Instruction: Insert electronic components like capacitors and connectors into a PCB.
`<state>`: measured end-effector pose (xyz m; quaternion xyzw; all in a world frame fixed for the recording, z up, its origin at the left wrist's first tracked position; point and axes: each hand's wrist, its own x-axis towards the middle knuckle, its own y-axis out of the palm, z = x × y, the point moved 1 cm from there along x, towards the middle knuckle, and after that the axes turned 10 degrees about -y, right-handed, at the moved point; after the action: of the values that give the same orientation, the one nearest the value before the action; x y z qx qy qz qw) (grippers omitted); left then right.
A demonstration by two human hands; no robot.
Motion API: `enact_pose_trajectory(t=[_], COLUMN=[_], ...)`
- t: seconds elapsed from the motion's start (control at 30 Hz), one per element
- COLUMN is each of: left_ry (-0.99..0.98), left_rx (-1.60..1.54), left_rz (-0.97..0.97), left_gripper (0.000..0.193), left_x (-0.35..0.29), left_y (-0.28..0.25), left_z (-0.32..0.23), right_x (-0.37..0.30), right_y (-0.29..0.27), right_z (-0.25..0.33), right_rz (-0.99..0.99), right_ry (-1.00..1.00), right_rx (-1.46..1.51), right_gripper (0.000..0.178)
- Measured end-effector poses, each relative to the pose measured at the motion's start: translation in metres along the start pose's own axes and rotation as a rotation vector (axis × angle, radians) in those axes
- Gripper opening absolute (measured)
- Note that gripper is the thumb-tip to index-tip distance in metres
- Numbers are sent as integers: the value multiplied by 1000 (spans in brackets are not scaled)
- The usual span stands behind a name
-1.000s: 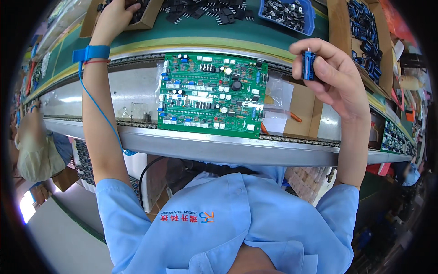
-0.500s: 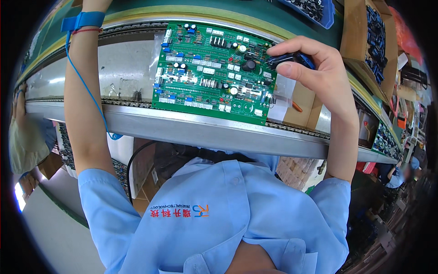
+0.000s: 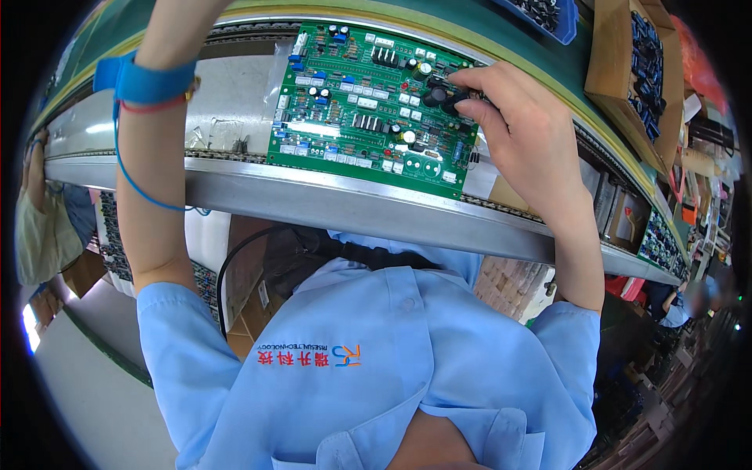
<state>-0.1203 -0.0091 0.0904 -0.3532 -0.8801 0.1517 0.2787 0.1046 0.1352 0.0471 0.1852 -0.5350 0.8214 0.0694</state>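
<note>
A green circuit board (image 3: 329,113) lies across the rails of a conveyor, filled with white connectors, blue parts and small cylinders. My right hand (image 3: 521,117) is over its right end, with thumb and forefinger pinched around a dark cylindrical capacitor (image 3: 454,102) close to the board's surface. Whether the capacitor touches the board cannot be made out. Next to it stands a round black component (image 3: 433,96). My left hand (image 3: 184,27) reaches past the top edge, so its fingers are out of sight. A blue wrist strap (image 3: 145,80) with a coiled cord circles that wrist.
At the far right a cardboard box (image 3: 607,78) holds several dark blue capacitors. A blue tray (image 3: 568,31) of small parts sits at the top. The metal conveyor rail (image 3: 337,192) runs between me and the board. People are at both sides.
My right hand has shifted left and slightly lower, bringing the dark capacitor beside the round black component. The left wrist has come nearer. The board appears slightly higher in the picture.
</note>
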Motion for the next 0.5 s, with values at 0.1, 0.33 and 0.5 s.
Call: enact_pose_trajectory(t=[0.1,0.33,0.5], left_ry=[-113,-532,-704], left_rx=[116,-424,-532], left_rz=[193,566,636], left_gripper=[23,30,25], left_x=[-38,-80,-99], left_y=[-10,21,28], left_z=[4,-13,-26], right_x=[1,-4,-9], right_y=[5,0,-9], right_z=[5,4,-11], right_rz=[2,43,-127], right_ry=[-85,-10,29], right_rx=[-10,-72,172], right_gripper=[19,21,25])
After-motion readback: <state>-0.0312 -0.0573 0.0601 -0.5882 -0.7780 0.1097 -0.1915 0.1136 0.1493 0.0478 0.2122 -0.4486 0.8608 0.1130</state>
